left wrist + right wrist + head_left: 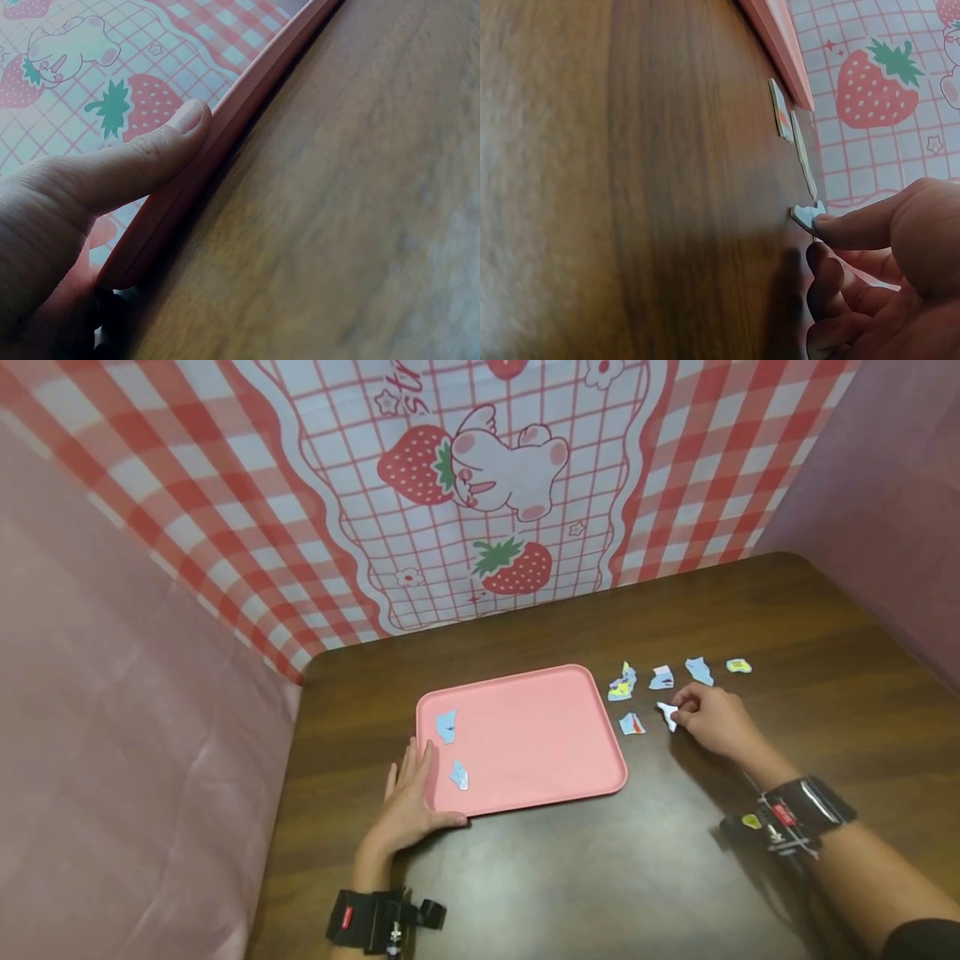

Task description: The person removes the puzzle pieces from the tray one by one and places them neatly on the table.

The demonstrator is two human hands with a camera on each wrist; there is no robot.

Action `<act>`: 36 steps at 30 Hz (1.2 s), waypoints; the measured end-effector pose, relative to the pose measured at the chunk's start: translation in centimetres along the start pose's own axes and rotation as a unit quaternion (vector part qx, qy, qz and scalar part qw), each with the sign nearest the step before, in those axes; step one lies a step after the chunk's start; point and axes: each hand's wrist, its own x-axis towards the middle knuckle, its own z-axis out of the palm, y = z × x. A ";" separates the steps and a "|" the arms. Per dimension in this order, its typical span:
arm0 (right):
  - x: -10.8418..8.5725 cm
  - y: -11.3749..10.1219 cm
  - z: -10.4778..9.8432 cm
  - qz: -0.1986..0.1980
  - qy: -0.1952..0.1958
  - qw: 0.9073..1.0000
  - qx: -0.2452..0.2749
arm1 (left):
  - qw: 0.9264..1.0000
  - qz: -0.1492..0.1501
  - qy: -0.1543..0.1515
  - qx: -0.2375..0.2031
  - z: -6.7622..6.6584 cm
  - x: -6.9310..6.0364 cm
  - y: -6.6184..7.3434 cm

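My right hand (712,718) pinches a small whitish-blue puzzle piece (667,716) between thumb and fingers, just over the table to the right of the pink tray (532,735). In the right wrist view the held puzzle piece (807,216) is tilted, with its edge showing. At the tray's near left corner my left hand (405,806) rests with spread, straight fingers along the rim. Its thumb (161,150) presses on the tray's front rim. Inside the tray lie two light blue puzzle pieces, one farther back (446,727) and one nearer (459,775).
Right of the tray lie more irregular pieces: a blue one with red (632,724), a yellow and blue one (622,683), one with pink (662,677), a plain blue one (699,671) and a yellow-centred one (738,666). A strawberry-print cloth (487,552) hangs behind the table.
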 end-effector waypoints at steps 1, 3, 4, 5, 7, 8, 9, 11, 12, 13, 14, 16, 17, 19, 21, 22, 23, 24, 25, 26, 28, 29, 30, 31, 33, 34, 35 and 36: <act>0.0 0.0 0.0 0.001 -0.002 1.000 -0.001 | 1.000 -0.002 0.000 -0.001 0.1 -0.1 0.0; 0.0 0.1 0.1 0.001 -0.004 1.000 -0.003 | 1.000 -0.004 -0.001 -0.001 0.2 -0.2 -0.1; 0.0 0.1 0.1 0.000 -0.004 1.000 -0.004 | 1.000 -0.004 -0.001 -0.002 0.3 -0.3 -0.1; 0.0 0.2 0.1 -0.001 -0.005 1.000 -0.004 | 1.000 -0.003 0.000 -0.003 0.3 -0.3 -0.1; 0.1 0.3 0.1 -0.005 -0.006 1.000 -0.006 | 1.000 -0.003 0.002 -0.004 0.4 -0.4 -0.1; 0.1 0.3 0.1 -0.008 -0.006 1.000 -0.007 | 1.000 0.000 0.003 -0.004 0.4 -0.5 -0.2; 0.2 0.4 0.1 -0.011 -0.007 1.000 -0.008 | 1.000 0.001 0.004 -0.005 0.5 -0.5 -0.2; 0.2 0.4 0.0 -0.016 -0.012 1.000 -0.010 | 1.000 0.002 0.005 -0.008 0.5 -0.5 -0.2; 0.2 0.4 -0.1 -0.017 -0.015 1.000 -0.011 | 1.000 0.002 0.005 -0.009 0.5 -0.6 -0.2; 0.1 0.4 -0.1 -0.019 -0.018 1.000 -0.012 | 1.000 0.002 0.004 -0.008 0.6 -0.6 -0.2; 0.1 0.4 -0.1 -0.019 -0.021 1.000 -0.013 | 1.000 0.002 0.003 -0.006 0.6 -0.6 -0.2; 0.1 0.2 -0.3 -0.019 -0.024 0.999 -0.015 | 1.000 0.002 0.000 -0.004 0.7 -0.6 -0.2; 0.1 0.1 -0.3 -0.020 -0.022 0.999 -0.017 | 1.000 0.003 -0.001 -0.001 0.7 -0.5 -0.2; 0.2 -0.4 -0.4 -0.022 -0.017 0.999 -0.021 | 1.000 0.006 -0.001 0.003 0.7 -0.4 -0.2; 0.4 -1.1 -0.3 -0.029 -0.010 0.999 -0.024 | 1.000 0.007 0.000 0.004 0.7 -0.3 -0.1; 0.6 -1.6 -0.2 -0.035 -0.007 0.999 -0.024 | 1.000 0.007 -0.001 0.004 0.6 -0.2 -0.1; 0.7 -2.1 -0.1 -0.042 -0.005 0.999 -0.024 | 1.000 0.005 -0.002 0.005 0.6 -0.2 -0.1; 0.9 -2.7 0.1 -0.050 -0.005 0.998 -0.023 | 1.000 0.003 -0.003 0.005 0.5 -0.2 0.0; 1.0 -3.4 0.4 -0.058 -0.005 0.998 -0.019 | 1.000 0.001 -0.006 0.006 0.5 -0.2 0.0; 1.2 -4.1 0.7 -0.065 -0.005 0.998 -0.017 | 1.000 -0.001 -0.008 0.006 0.4 -0.2 0.0; 1.5 -5.6 1.4 -0.076 -0.013 0.997 -0.007 | 1.000 -0.002 -0.008 0.008 0.3 -0.1 -0.1; 1.6 -6.4 1.9 -0.081 -0.019 0.997 -0.004 | 1.000 -0.002 -0.007 0.008 0.3 -0.1 -0.1; 1.7 -7.2 2.3 -0.085 -0.025 0.996 -0.001 | 1.000 0.001 -0.004 0.007 0.2 0.0 -0.1; 1.7 -8.0 2.8 -0.088 -0.030 0.996 0.003 | 1.000 0.003 -0.001 0.006 0.1 0.0 -0.1; 1.8 -9.6 3.9 -0.096 -0.046 0.994 0.010 | 1.000 0.007 0.003 0.006 0.1 0.0 -0.1; 1.8 -10.4 4.5 -0.102 -0.053 0.993 0.012 | 1.000 0.007 0.003 0.005 0.0 0.1 -0.2; 1.7 -11.1 5.1 -0.110 -0.058 0.992 0.014 | 1.000 0.007 0.001 0.006 0.0 0.1 -0.2; 1.6 -11.9 5.7 -0.118 -0.064 0.991 0.019 | 1.000 0.006 -0.001 0.006 0.0 0.1 -0.2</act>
